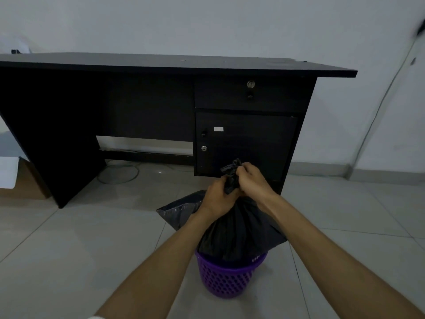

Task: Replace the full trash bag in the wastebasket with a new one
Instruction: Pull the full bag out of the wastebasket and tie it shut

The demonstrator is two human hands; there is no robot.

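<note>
A purple wastebasket (224, 280) with lots of little holes stands on the tiled floor (69, 249) at 6 o'clock. A full black trash bag (234, 233) sits inside it and sticks up high above the rim. Both hands squeeze the bunched-up top of the bag. The left hand (217, 199) wraps its fingers round the neck lower down, and the right hand (249, 178) pinches the twisted end just above it, at 1 o'clock from the left hand. A flat dark bag (178, 211) lies on the floor at 10 o'clock from the basket, partly behind the full bag. A big black desk (161, 65) stands at 12 o'clock, against the white wall. A cardboard box (25, 183) sits at 9 o'clock.
</note>
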